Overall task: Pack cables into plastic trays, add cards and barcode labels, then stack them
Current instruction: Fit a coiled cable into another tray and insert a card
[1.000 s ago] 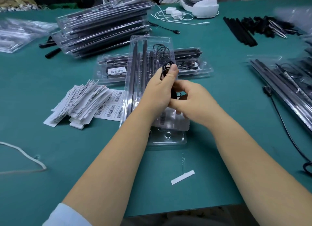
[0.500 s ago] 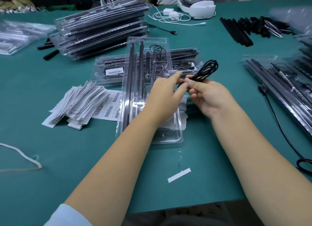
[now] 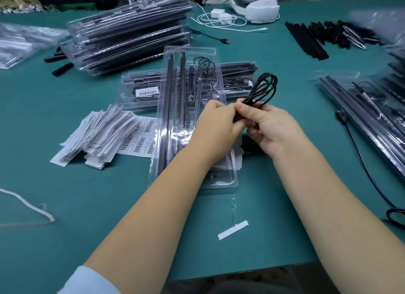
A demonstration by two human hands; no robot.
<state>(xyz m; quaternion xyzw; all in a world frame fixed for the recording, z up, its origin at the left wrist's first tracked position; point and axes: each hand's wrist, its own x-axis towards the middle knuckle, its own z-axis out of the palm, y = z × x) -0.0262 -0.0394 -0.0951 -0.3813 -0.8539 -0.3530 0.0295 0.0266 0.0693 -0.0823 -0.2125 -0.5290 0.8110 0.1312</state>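
- Nearest to me, on the green table (image 3: 263,239), I see a small white strip (image 3: 233,230) lying flat, well apart from both hands.
- At the left edge a white cord (image 3: 28,206) curves across the cloth; at the right edge a loose black cable (image 3: 363,162) trails toward me.
- My left hand (image 3: 215,127) has its fingers curled, pinching the lower end of the coiled black cable (image 3: 262,88) where the strands bunch together.
- My right hand (image 3: 270,129) meets it there: thumb and forefinger closed on the same bunched end, the other fingers curled beneath.
- The coil is held in the air above the right side of the open clear tray (image 3: 173,109). Its long axis runs from the fingers up and away to the right, and the looped end points that way, sticking out free beyond the fingertips.
- The tray runs lengthwise away from me, with long black rods and a thin wire ring in its slots.
- Left of it lie a fanned pile of white cards (image 3: 98,133) and a barcode label sheet (image 3: 140,142), partly under the cards.
- Behind the open tray lies a closed tray with a barcode label (image 3: 147,92).
- Farther left a tilted stack of filled trays (image 3: 129,37); far right, black rods (image 3: 306,41).
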